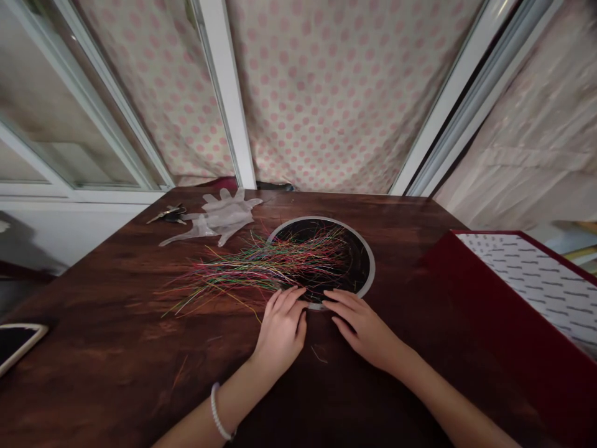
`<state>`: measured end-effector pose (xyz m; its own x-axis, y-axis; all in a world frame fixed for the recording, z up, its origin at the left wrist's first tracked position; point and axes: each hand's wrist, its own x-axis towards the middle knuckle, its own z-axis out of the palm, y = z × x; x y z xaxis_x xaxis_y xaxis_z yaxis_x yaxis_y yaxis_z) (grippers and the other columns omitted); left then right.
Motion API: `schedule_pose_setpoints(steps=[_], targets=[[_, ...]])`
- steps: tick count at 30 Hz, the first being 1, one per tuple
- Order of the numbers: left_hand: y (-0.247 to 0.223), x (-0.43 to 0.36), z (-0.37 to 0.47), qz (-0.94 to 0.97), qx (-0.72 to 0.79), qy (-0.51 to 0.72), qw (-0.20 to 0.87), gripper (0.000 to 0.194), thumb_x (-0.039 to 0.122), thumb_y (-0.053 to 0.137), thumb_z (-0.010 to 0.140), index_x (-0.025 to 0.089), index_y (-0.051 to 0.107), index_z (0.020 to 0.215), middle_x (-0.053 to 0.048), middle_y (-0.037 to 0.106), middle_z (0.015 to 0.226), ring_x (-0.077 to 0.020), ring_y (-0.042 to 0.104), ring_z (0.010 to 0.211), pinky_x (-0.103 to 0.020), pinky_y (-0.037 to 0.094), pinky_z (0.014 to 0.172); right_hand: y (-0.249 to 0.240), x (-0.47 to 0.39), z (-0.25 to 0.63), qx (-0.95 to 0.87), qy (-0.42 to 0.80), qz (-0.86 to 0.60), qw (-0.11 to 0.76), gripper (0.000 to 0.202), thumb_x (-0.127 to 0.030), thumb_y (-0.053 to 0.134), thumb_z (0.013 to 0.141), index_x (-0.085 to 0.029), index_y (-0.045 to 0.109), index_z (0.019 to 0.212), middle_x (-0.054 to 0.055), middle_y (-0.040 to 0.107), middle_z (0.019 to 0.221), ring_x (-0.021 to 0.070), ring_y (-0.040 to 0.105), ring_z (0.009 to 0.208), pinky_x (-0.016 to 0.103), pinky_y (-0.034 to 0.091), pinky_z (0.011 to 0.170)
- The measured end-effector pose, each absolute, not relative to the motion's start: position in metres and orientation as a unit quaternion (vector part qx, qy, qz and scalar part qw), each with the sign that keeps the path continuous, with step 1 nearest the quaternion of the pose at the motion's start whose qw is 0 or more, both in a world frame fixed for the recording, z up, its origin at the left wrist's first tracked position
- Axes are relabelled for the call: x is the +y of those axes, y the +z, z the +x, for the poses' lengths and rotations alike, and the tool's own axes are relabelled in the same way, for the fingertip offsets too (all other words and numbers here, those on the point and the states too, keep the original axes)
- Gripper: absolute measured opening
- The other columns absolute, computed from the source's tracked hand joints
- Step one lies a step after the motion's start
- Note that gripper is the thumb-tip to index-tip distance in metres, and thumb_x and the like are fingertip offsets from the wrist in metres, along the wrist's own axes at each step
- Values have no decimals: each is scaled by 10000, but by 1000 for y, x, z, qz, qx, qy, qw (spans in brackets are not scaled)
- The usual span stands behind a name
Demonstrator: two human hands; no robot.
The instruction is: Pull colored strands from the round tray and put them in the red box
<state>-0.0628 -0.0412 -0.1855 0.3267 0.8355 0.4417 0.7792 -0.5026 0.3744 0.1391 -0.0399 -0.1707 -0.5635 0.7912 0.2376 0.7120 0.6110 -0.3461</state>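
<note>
A loose bundle of thin multicoloured wires or threads [261, 264] lies across a round black plate with a grey rim [372, 267] and spreads left onto the table. My left hand [282, 326] rests at the plate's lower left edge, fingers apart, beside the bundle's near side. At the lower right edge of the plate, my right hand [361, 326] has its fingers apart with nothing between them. A few stray threads [319, 354] lie on the table between my wrists.
Beyond the bundle lie a clear plastic glove [221, 214] and some keys [172, 214] on the dark wooden table [116, 348]. A white-edged device [18, 345] sits far left. An open red box [504, 323] stands at the right.
</note>
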Motion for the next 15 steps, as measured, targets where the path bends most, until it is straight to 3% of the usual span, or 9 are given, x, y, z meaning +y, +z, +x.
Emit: schedule_pose_setpoints(steps=[5,15], targets=[[-189,-40,-63,830,488,268,36,317,82,427,830,162,596,1086,-65,606,1198,-227,492,1173,-464,285,1059,-180,-47,134,-892,123,-394,184,398,-95,399,881,-163,512,1257,76,441,1378,200,363,1290,401,383,1051],[-189,-41,-59,848,466,251,29,338,93,424,842,126,562,1148,-88,598,1202,-208,518,1140,-441,325,1050,-184,-51,133,-881,122,-417,188,426,-117,408,874,-114,462,1296,111,451,1366,212,405,1268,411,388,1050]])
